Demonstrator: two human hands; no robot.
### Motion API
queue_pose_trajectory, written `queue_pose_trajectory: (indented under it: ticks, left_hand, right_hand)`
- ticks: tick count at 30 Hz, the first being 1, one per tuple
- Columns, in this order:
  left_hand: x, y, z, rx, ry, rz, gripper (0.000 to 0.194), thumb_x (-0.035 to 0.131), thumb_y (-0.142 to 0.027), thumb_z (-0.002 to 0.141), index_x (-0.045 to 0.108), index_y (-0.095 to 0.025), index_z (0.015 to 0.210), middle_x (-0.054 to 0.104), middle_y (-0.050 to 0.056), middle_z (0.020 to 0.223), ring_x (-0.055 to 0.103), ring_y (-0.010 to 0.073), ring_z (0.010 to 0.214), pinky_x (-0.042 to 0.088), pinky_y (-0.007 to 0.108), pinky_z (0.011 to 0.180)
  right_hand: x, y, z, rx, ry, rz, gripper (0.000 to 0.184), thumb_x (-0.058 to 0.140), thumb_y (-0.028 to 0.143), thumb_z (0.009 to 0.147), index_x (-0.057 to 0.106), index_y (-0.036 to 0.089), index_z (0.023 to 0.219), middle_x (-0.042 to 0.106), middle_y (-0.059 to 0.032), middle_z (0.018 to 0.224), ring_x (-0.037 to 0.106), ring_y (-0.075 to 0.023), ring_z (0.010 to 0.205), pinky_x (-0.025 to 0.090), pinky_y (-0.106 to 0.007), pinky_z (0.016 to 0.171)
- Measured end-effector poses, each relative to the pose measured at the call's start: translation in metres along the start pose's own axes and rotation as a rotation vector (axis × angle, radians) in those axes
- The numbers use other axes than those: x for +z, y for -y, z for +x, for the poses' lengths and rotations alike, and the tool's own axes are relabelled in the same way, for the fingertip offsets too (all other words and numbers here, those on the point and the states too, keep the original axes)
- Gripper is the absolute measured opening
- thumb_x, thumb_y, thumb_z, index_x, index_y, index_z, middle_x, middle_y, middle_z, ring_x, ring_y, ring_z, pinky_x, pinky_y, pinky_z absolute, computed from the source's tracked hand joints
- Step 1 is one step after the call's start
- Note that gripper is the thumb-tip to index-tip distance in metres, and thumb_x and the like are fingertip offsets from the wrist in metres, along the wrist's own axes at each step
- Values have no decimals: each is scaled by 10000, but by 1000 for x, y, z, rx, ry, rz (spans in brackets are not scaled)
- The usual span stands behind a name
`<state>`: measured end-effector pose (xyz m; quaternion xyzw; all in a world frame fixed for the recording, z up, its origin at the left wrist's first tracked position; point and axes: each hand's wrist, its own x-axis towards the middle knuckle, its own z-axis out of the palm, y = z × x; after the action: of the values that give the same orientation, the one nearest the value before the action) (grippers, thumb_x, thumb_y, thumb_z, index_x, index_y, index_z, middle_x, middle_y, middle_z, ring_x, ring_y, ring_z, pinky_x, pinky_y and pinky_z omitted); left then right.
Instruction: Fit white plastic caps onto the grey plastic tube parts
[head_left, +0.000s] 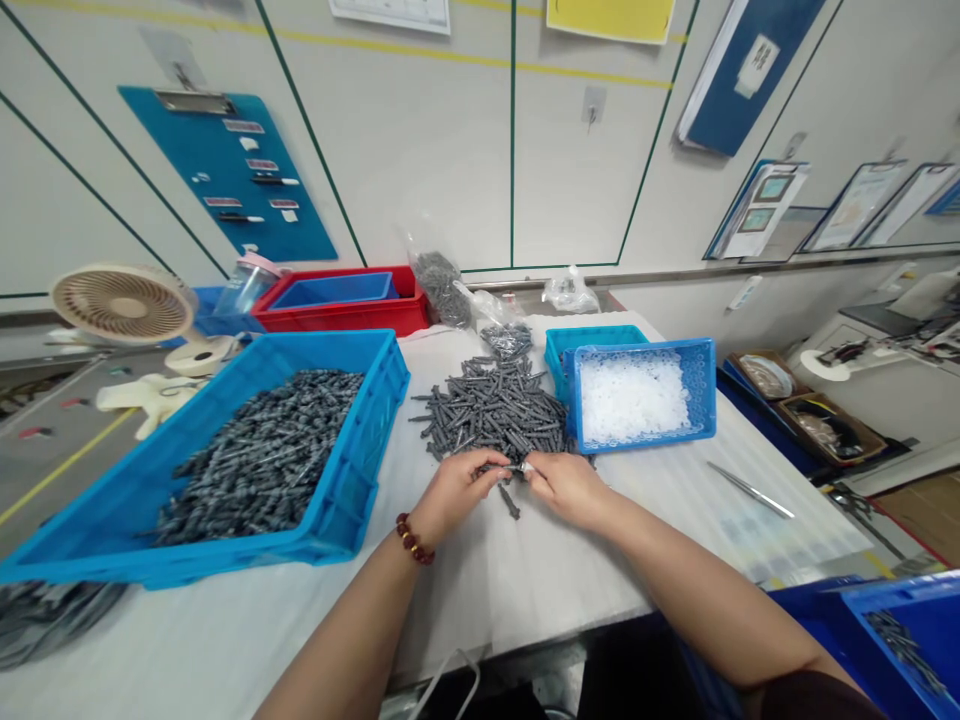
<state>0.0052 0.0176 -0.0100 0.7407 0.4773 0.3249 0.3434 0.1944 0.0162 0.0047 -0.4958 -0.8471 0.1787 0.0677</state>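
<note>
My left hand point(466, 484) pinches one end of a small dark grey rod-shaped part point(514, 468) at the near edge of a pile. My right hand point(561, 484) is closed at the other end, where a bit of white shows at the fingertips; I cannot make out whether it is a separate piece. Right behind both hands spreads a pile of similar grey parts point(499, 405). One loose grey part point(509, 502) lies on the table just below my fingers. A blue bin point(646, 440) with small white translucent pieces point(634, 395) stands tilted to the right of the pile.
At left stands a large blue crate point(345, 500) heaped with grey parts. A teal tray point(559, 345) sits behind the white-filled bin. Tweezers point(750, 489) lie at right. Farther back are a red bin point(345, 318), plastic bags point(442, 290) and a fan point(124, 305).
</note>
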Motion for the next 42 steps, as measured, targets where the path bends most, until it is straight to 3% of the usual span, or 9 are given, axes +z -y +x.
queue_pose_trajectory:
  ticks: [3, 8, 12, 18, 28, 36, 42]
  left_hand:
    - [2, 4, 1, 103, -20, 86, 186, 550, -295, 790, 691, -192, 855, 700, 48, 840, 614, 163, 774, 468, 258, 711]
    - [6, 9, 0, 161, 54, 173, 262, 472, -293, 855, 683, -196, 976, 620, 4, 577, 558, 129, 576, 456, 238, 637]
    - [5, 7, -2, 176, 82, 221, 300, 449, -317, 872, 649, -201, 1064, 593, -17, 511, 550, 132, 572, 448, 228, 647]
    - [4, 0, -4, 129, 180, 213, 311, 448, -303, 871, 613, -215, 1121, 600, -36, 532, 544, 122, 526, 443, 221, 653]
    - [3, -6, -4, 32, 216, 155, 347, 470, -284, 841, 585, -177, 1151, 572, -52, 512, 520, 108, 472, 443, 223, 648]
    - [0, -11, -2, -25, 195, 175, 229, 479, -286, 838, 644, -172, 948, 520, -55, 479, 511, 111, 512, 408, 206, 621]
    - [0, -13, -3, -55, 187, 155, 212, 486, -287, 833, 639, -169, 921, 519, -53, 491, 501, 108, 515, 392, 200, 599]
  right_hand:
    - [3, 0, 0, -25, 0, -20, 200, 403, 275, 925, 566, 174, 868, 626, -23, 811, 554, -144, 734, 233, -239, 581]
    - [6, 1, 0, -32, 11, -82, 202, 410, 269, 916, 588, 175, 899, 645, -36, 845, 570, -153, 753, 267, -240, 597]
    - [3, 2, -1, -49, 28, -127, 210, 419, 272, 908, 599, 168, 934, 657, -49, 875, 585, -168, 776, 295, -242, 615]
    - [3, 6, -2, -85, 59, -163, 245, 410, 289, 913, 597, 166, 1011, 663, -66, 943, 602, -192, 807, 325, -254, 636]
    - [-2, 4, -3, -97, 60, -129, 273, 375, 328, 942, 602, 178, 952, 657, -41, 894, 588, -171, 796, 294, -249, 609]
    - [0, 0, -2, -161, 66, -66, 173, 403, 223, 916, 564, 159, 924, 623, -32, 861, 552, -157, 771, 285, -243, 623]
    - [0, 0, -1, -151, 60, -66, 171, 406, 228, 918, 557, 166, 869, 611, -16, 820, 536, -143, 735, 251, -241, 599]
